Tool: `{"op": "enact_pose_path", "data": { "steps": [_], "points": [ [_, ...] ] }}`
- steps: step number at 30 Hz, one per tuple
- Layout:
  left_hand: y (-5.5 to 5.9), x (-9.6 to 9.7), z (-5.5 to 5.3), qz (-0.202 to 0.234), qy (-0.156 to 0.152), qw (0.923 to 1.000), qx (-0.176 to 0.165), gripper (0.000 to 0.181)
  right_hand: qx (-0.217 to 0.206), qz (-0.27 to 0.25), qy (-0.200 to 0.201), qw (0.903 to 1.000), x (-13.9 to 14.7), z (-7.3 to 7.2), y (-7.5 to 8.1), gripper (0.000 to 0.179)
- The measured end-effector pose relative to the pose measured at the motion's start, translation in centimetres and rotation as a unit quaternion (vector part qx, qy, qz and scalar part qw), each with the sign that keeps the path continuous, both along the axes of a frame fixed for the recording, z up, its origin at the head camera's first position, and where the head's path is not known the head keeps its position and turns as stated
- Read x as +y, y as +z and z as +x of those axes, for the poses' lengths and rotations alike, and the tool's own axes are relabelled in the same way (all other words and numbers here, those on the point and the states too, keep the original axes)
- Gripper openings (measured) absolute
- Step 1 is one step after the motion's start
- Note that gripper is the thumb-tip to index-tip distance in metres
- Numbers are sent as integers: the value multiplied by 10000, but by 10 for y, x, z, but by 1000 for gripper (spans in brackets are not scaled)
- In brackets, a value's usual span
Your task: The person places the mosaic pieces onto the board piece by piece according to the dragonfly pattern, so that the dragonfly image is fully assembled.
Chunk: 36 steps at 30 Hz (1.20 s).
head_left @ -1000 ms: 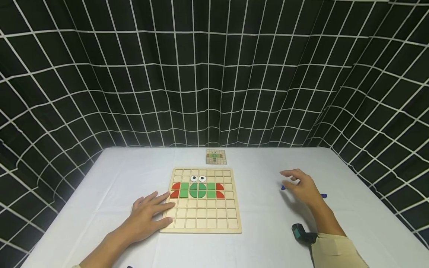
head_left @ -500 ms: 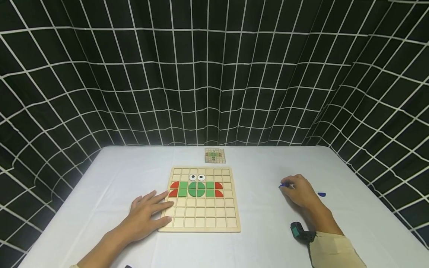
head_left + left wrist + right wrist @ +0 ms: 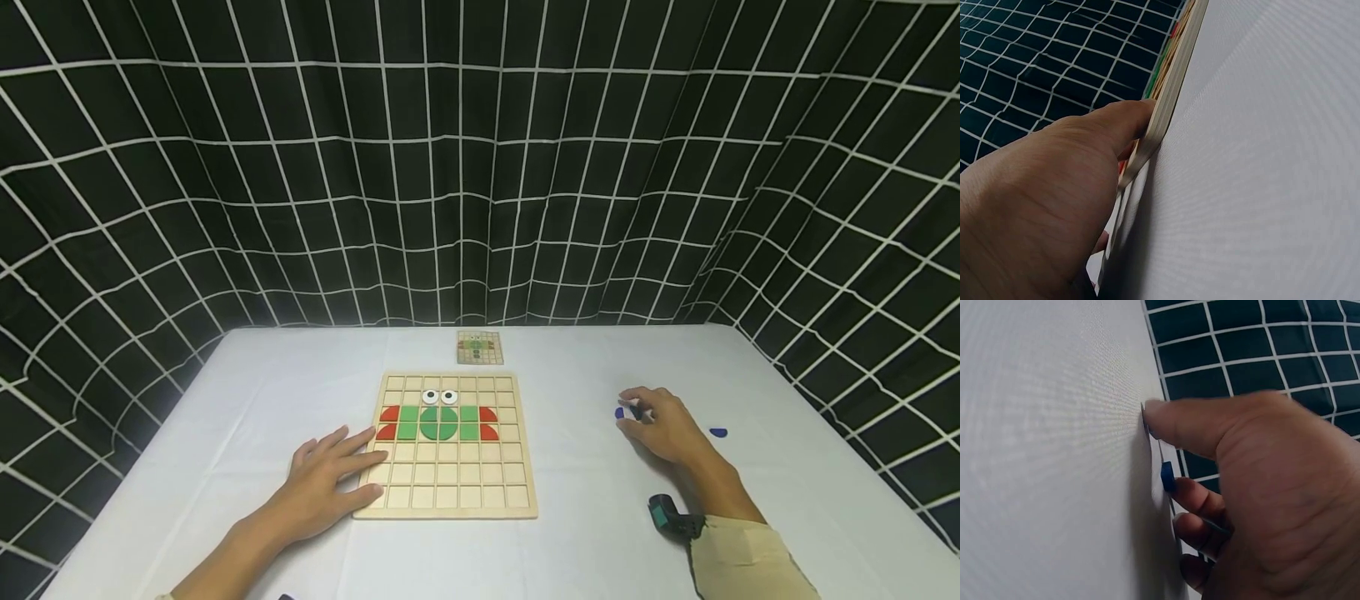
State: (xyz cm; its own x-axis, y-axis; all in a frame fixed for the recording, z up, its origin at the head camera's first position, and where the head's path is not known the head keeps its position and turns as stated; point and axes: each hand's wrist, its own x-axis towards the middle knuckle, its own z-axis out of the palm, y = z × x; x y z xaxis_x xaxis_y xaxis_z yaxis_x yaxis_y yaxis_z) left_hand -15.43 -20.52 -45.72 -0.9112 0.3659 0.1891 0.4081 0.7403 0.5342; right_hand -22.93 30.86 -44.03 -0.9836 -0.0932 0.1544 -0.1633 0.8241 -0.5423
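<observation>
My left hand (image 3: 324, 479) lies with spread fingers on the left edge of the wooden grid board (image 3: 453, 514); in the left wrist view the thumb (image 3: 1125, 122) touches the board's rim. The board bears red, green and dark green pieces and two eye pieces (image 3: 439, 397). To its right, my right hand (image 3: 660, 427) is low over the table, thumb and index finger apart. A blue half-round piece (image 3: 619, 412) lies between these fingertips, and a second, darker piece is partly hidden behind it. In the right wrist view a blue piece (image 3: 1168, 477) stands at a fingertip.
Another blue half-round piece (image 3: 718, 432) lies right of the right hand. A small pattern card (image 3: 480, 348) lies behind the board on the white-covered table (image 3: 570, 517). A black curtain with white grid lines (image 3: 480, 167) surrounds the back and sides.
My right hand lowered and its fingertips closed together on the blue pieces, then parted again, so two pieces show between them. The left hand stays on the board.
</observation>
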Motion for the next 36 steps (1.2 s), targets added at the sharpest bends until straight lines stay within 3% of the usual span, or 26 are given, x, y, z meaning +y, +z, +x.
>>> {"op": "enact_pose_path", "data": {
  "steps": [2, 7, 12, 19, 29, 32, 36],
  "points": [
    [0, 0, 0, -8, -2, 10000, 20, 45, -49, 36, 20, 10000, 0, 0, 0, 32],
    [1, 0, 0, -13, -4, 10000, -28, 45, -30, 35, 68, 10000, 1, 0, 1, 23],
    [0, -1, 1, -29, 3, 10000, -74, 45, 51, 74, -90, 9999, -2, 0, 5, 26],
    [0, -1, 1, 41, 10, 10000, 13, 44, 633, -225, 146, 9976, -12, 4, 21, 20],
    [-1, 1, 0, -33, -46, 10000, -36, 45, 1948, -355, 828, 9767, -52, 24, 56, 18],
    [0, 1, 0, -34, -22, 10000, -22, 45, 2044, -422, 1002, 9728, -69, 31, 68, 19],
    [0, 0, 0, -35, 10, 10000, 8, 45, 1841, -546, 1198, 9741, -91, 41, 82, 19]
  ]
}}
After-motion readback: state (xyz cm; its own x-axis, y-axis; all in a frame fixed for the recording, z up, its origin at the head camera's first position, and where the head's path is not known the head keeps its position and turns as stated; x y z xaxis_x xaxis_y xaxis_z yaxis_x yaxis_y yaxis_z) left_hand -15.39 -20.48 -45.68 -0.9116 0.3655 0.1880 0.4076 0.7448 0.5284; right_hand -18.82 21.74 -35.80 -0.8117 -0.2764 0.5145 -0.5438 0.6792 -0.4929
